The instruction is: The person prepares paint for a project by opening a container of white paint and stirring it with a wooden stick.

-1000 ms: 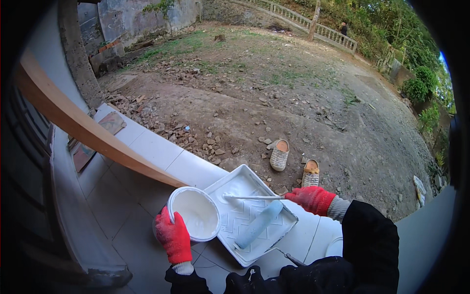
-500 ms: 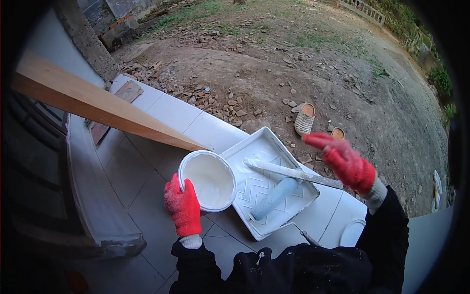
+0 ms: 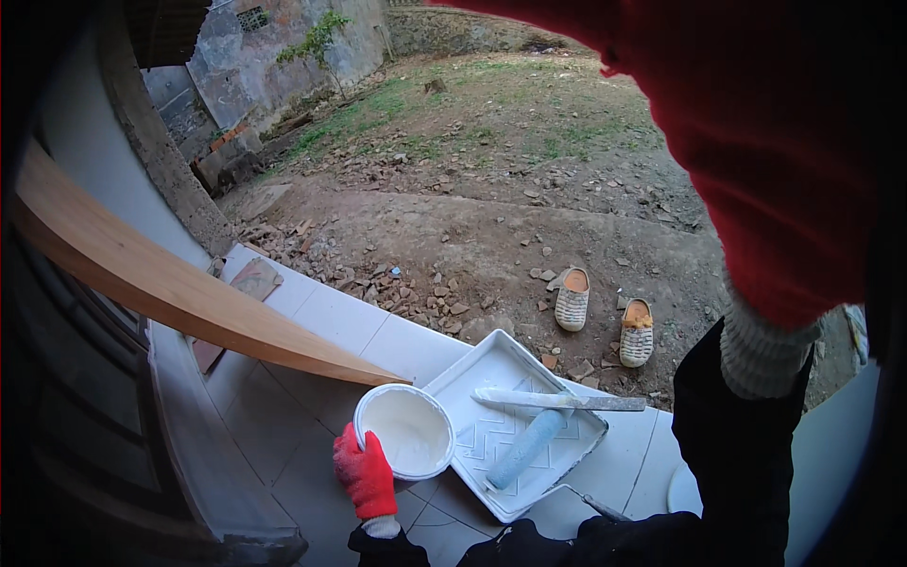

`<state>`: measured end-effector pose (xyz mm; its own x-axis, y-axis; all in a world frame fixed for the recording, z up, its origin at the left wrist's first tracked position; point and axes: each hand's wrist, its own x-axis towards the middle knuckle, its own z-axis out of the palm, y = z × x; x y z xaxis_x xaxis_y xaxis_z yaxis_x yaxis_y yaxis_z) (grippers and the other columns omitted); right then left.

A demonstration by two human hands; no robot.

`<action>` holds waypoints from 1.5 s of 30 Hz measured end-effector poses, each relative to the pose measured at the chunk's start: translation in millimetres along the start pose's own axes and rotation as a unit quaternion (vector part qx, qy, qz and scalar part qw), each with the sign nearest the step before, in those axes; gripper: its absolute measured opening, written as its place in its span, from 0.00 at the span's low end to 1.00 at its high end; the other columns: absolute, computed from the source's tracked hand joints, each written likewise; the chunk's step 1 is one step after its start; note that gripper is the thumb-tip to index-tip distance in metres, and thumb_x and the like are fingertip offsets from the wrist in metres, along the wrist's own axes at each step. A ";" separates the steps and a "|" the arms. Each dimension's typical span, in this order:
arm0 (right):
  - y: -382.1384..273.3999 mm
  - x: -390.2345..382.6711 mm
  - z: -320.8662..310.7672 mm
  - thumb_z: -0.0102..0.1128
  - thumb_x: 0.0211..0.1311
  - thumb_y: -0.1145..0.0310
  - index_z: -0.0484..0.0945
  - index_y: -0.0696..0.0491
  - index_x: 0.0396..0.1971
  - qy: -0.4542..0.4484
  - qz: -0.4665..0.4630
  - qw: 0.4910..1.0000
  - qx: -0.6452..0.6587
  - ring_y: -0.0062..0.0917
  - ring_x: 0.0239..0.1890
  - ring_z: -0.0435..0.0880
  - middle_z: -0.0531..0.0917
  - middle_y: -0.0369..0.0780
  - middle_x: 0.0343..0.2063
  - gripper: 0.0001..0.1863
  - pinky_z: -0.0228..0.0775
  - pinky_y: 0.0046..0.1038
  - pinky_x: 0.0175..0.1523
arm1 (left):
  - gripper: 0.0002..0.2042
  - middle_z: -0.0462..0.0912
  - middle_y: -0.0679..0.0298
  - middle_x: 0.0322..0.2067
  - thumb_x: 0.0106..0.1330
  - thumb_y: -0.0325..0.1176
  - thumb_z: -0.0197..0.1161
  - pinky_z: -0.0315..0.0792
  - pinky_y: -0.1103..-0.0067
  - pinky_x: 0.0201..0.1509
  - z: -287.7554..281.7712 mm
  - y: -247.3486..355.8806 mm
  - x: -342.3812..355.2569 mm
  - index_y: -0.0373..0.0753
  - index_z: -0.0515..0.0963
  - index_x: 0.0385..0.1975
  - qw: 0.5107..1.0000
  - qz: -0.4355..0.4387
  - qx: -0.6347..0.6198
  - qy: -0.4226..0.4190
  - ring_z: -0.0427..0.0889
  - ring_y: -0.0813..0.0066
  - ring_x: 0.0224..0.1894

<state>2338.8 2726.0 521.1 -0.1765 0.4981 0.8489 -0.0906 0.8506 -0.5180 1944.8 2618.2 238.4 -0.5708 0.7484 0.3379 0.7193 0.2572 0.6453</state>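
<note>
My left hand (image 3: 365,474), in a red glove, grips the near left rim of a round white bucket (image 3: 416,475) with the thumb over the edge. White paint (image 3: 406,427) lies inside it. To its right sits a white paint tray (image 3: 458,389) with a zigzag-ribbed floor. A pale blue paint roller (image 3: 524,448) rests in the tray. Across the tray lies a flat stick (image 3: 557,401), its left end coated white. My right hand (image 3: 765,161), also red-gloved, is raised very close to the camera at upper right. Its fingers run out of the picture.
A wooden beam (image 3: 198,300) slants from the left down to beside the bucket. A white round lid-like piece (image 3: 682,491) lies at right on the tiled ledge (image 3: 411,350). Two clogs (image 3: 573,304) stand on the dirt beyond, near broken stones (image 3: 439,298).
My right hand has risen from beside the tray to close before the camera. The view has tilted up, showing more yard and wall. My left hand still holds the bucket's rim.
</note>
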 end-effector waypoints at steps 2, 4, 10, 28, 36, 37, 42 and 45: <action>-16.2 7.4 -5.7 0.40 0.66 0.36 0.67 0.58 0.62 0.007 -0.013 1.000 -0.006 0.41 0.62 0.70 0.72 0.49 0.60 0.41 0.57 0.37 0.68 | 0.15 0.80 0.51 0.41 0.60 0.31 0.59 0.74 0.65 0.49 -5.3 8.8 0.8 0.35 0.78 0.46 1.000 -0.017 -0.002 0.006 0.79 0.53 0.44; -23.7 10.4 -9.0 0.39 0.65 0.35 0.67 0.58 0.62 0.009 -0.018 1.000 -0.011 0.41 0.62 0.70 0.72 0.49 0.60 0.41 0.57 0.37 0.68 | 0.14 0.80 0.51 0.40 0.59 0.31 0.59 0.74 0.65 0.49 -5.7 9.8 -4.6 0.35 0.78 0.45 1.000 -0.012 -0.007 0.020 0.79 0.53 0.44; -43.2 13.6 -11.9 0.39 0.65 0.34 0.66 0.58 0.62 0.016 -0.024 0.999 -0.021 0.41 0.62 0.70 0.71 0.49 0.60 0.42 0.57 0.38 0.67 | 0.13 0.80 0.53 0.40 0.59 0.29 0.58 0.73 0.67 0.51 -18.0 17.8 -11.5 0.36 0.80 0.44 0.999 -0.036 -0.019 -0.002 0.80 0.56 0.44; -70.7 36.1 40.8 0.37 0.63 0.31 0.64 0.58 0.64 0.010 -0.032 0.998 -0.054 0.40 0.62 0.70 0.70 0.50 0.61 0.45 0.58 0.38 0.67 | 0.14 0.80 0.51 0.38 0.59 0.31 0.59 0.74 0.65 0.48 -40.1 -8.0 -0.9 0.35 0.78 0.44 1.000 -0.013 -0.022 -0.005 0.79 0.53 0.43; -74.9 55.9 100.6 0.36 0.62 0.30 0.63 0.58 0.64 -0.002 -0.016 0.996 -0.087 0.40 0.62 0.70 0.70 0.50 0.61 0.47 0.59 0.38 0.67 | 0.16 0.80 0.50 0.41 0.59 0.30 0.60 0.73 0.64 0.50 -65.7 -38.0 30.1 0.34 0.78 0.47 0.998 -0.007 -0.052 -0.024 0.79 0.53 0.45; -74.5 58.0 109.2 0.36 0.62 0.30 0.63 0.58 0.64 -0.002 -0.015 0.996 -0.090 0.40 0.62 0.70 0.70 0.50 0.61 0.47 0.59 0.38 0.67 | 0.16 0.80 0.50 0.41 0.59 0.30 0.60 0.73 0.64 0.50 -66.5 -45.1 33.6 0.34 0.78 0.47 0.998 -0.008 -0.053 -0.028 0.79 0.53 0.45; -65.6 61.1 147.7 0.36 0.61 0.29 0.63 0.58 0.65 -0.014 -0.004 0.994 -0.109 0.40 0.63 0.70 0.70 0.50 0.61 0.48 0.59 0.38 0.67 | 0.16 0.79 0.51 0.41 0.59 0.29 0.59 0.73 0.66 0.50 -62.2 -69.9 49.3 0.34 0.78 0.47 0.998 -0.004 -0.054 -0.021 0.79 0.54 0.45; -55.8 55.5 164.3 0.36 0.61 0.28 0.62 0.58 0.65 -0.029 0.009 0.993 -0.112 0.40 0.63 0.70 0.70 0.50 0.61 0.48 0.59 0.38 0.67 | 0.16 0.79 0.51 0.41 0.60 0.29 0.59 0.73 0.66 0.50 -58.0 -84.3 53.8 0.33 0.78 0.48 0.999 0.002 -0.030 -0.020 0.79 0.54 0.45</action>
<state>2173.1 2678.5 579.8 -0.2325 0.5079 0.8294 0.1317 0.8614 -0.4906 1830.5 2601.3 241.9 -0.5505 0.7736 0.3139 0.6957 0.2172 0.6847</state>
